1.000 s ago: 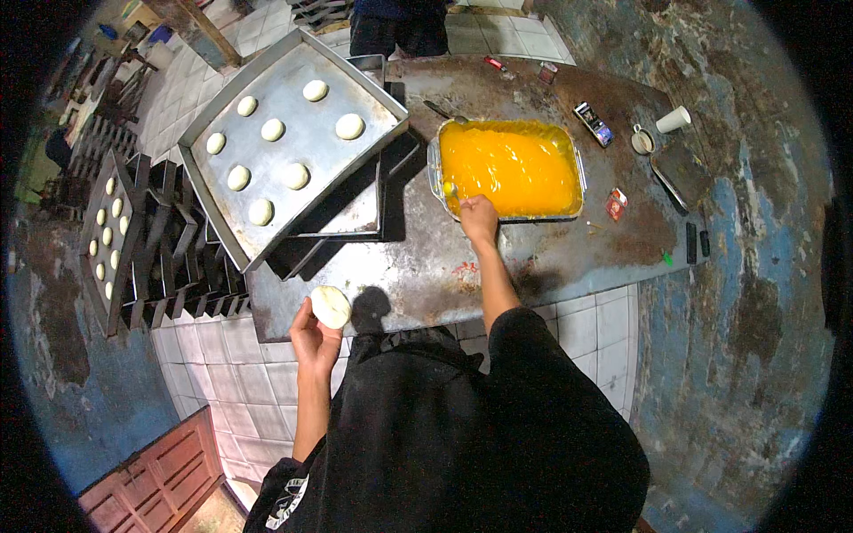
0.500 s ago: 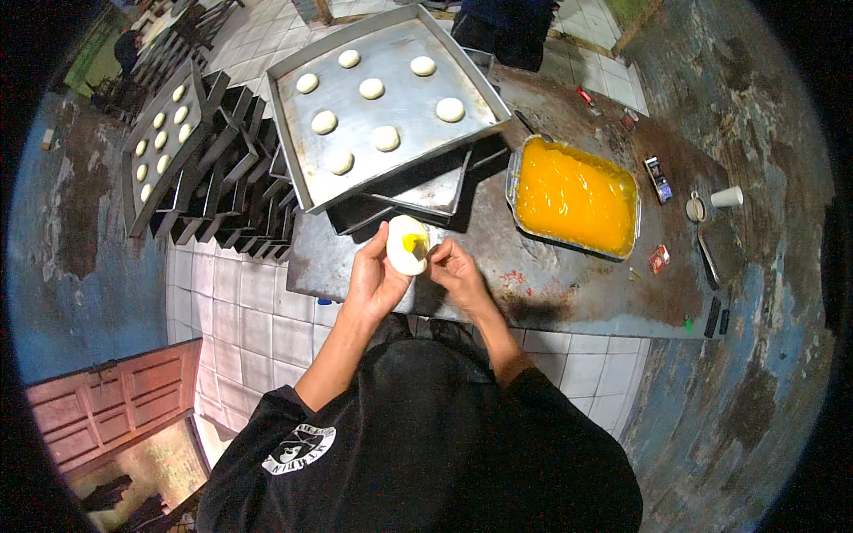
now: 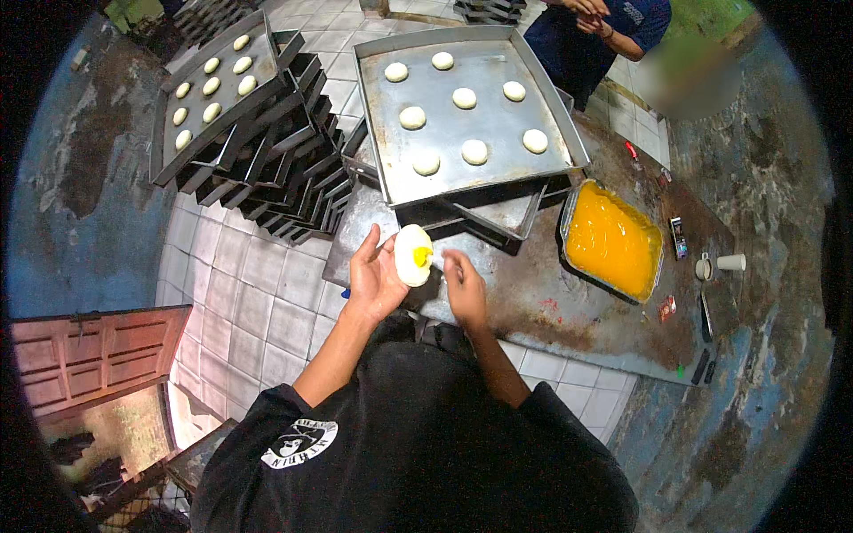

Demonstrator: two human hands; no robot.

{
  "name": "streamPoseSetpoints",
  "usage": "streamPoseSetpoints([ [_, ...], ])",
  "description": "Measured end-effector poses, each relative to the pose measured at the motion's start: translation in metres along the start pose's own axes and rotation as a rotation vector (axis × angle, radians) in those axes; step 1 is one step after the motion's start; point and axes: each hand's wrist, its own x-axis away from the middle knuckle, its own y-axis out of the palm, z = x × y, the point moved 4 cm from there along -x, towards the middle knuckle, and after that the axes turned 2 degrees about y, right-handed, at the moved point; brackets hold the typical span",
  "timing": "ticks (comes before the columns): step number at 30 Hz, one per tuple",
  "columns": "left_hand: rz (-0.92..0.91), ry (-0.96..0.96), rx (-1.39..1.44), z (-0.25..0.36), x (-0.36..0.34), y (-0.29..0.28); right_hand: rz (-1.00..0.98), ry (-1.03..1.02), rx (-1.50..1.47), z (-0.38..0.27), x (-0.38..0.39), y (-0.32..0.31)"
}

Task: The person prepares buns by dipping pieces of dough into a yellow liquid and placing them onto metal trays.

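A flattened white dough round [image 3: 412,270] rests on the fingers of my left hand [image 3: 378,277], its thumb spread away from the dough. A dab of bright yellow filling [image 3: 422,256] lies on the side toward my right hand [image 3: 465,286]. That hand is slightly blurred, its fingers closed round a small flat tool [image 3: 437,260] whose pale tip points at the filling. Most of the tool is hidden by fingers and blur. To the right on the table stands a rectangular metal tin [image 3: 658,266] holding glossy yellow filling.
Ahead, a square baking tray [image 3: 489,75] with several dough balls sits on stacked trays. A tall stack of trays [image 3: 275,147] rises at the left, dough balls on top. A cup [image 3: 731,262] lies on the table's right side. Another person [image 3: 591,40] stands beyond the table.
The view has shifted, and the other person's hands now show. My right hand's tool has drawn back from over the filling to the dough's edge. The left hand still holds the dough.
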Motion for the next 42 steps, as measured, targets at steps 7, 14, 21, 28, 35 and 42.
streamPoseSetpoints([
  [7,0.074,0.161,-0.387,0.047,-0.002,-0.012,-0.444,0.125,-0.524,-0.111,-0.023,0.025],
  [14,0.002,0.359,-1.180,0.102,0.029,0.018,-0.109,-0.344,0.305,-0.167,-0.021,0.047],
  [21,0.084,0.553,-0.899,0.139,0.039,0.034,0.087,-0.424,0.079,-0.208,-0.020,0.077],
  [28,-0.157,0.503,-0.551,0.134,0.039,0.058,0.098,-0.633,0.355,-0.234,-0.033,0.084],
  [35,-0.370,0.474,-0.601,0.124,0.032,0.071,0.064,-0.255,0.112,-0.243,-0.040,0.075],
  [42,-0.065,0.493,-0.419,0.119,0.015,0.068,0.073,-0.309,0.089,-0.247,-0.032,0.074],
])
